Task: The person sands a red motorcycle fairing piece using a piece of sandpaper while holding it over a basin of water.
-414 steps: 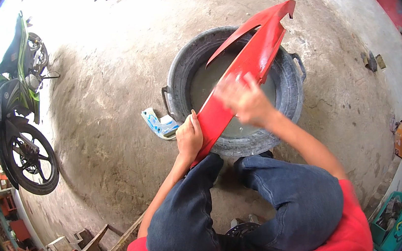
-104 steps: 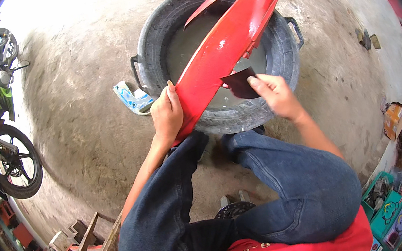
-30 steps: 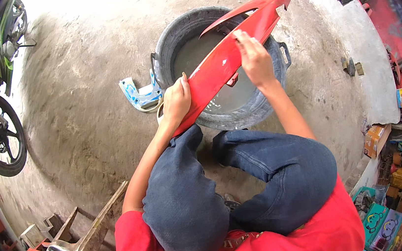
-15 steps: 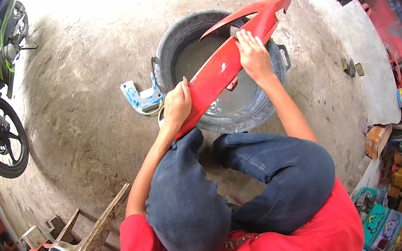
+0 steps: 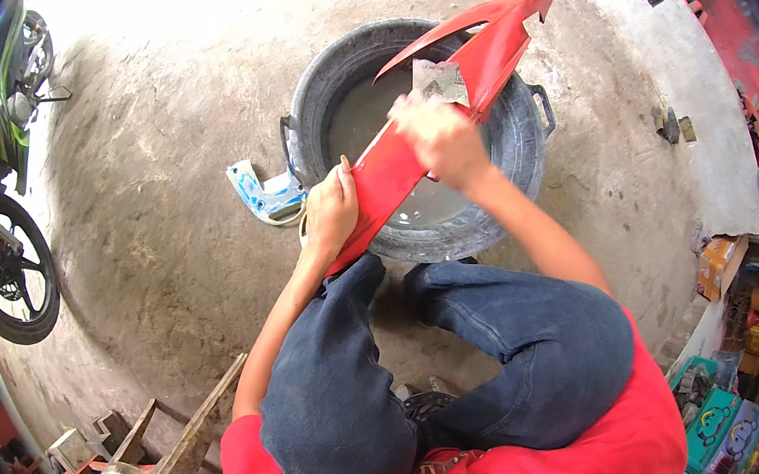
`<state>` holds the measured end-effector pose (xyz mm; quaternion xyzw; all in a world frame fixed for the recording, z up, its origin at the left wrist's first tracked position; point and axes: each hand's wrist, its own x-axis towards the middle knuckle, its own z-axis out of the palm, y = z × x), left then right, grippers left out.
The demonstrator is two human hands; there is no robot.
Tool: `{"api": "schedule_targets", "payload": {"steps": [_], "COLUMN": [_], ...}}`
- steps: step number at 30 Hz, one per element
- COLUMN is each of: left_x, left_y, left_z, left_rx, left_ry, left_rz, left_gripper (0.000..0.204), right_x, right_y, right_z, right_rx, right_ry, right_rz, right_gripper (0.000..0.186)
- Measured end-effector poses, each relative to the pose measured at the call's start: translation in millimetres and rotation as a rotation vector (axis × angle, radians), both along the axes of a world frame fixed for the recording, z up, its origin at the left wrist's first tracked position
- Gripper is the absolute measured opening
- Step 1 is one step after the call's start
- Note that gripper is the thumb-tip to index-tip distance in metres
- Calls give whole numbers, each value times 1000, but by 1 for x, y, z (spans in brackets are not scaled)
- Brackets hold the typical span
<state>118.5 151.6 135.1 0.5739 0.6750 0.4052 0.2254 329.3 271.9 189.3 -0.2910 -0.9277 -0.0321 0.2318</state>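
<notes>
A long red motorcycle body panel (image 5: 386,172) slants across a round grey tub (image 5: 448,240) with cloudy water in it. My left hand (image 5: 332,212) grips the panel's near end, just above my left knee, the thumb along its edge. On the panel's upper face my right hand (image 5: 446,143) is closed over a piece of sandpaper (image 5: 440,82), which sticks out beyond the fingers. Motion blurs the right fingers. The panel's forked far end reaches over the tub's far right rim.
A blue-and-white plastic part (image 5: 264,197) lies against the tub's left side. A motorcycle (image 5: 5,233) stands at the far left. At lower left is a worn wooden frame (image 5: 187,437). Boxes (image 5: 728,422) and clutter line the right side.
My right hand has slid along the panel toward my left hand, and more of the sandpaper now shows. The left hand keeps its grip on the near end.
</notes>
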Motion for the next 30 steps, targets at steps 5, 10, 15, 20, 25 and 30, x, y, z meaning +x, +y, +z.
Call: {"api": "schedule_targets", "payload": {"steps": [5,10,15,20,25,30], "left_x": [-3,-5,-1,-6,-3,-2], "left_y": [-1,-3,-1,-2,-1,-2], "left_z": [-2,-5,-2,-4,-4,-1], "left_rx": [11,47,12,4,26,15], "left_ry": [-6,-8,-8,-3,22,1], "left_rz": [-17,-7,-4,2,-3,4], "left_gripper": [32,33,34,34,35,35], "right_x": [-5,11,35,35,39,8], "right_y": [-19,20,54,58,60,-21], "right_z": [9,38,17,19,18,2], "right_rx": [-176,-16,-105,-16,-24,45], "right_ry": [63,69,64,66,75,-18], "right_rz": [16,-68,-89,-53,-19,221], "right_gripper": [36,47,46,38,32,32]}}
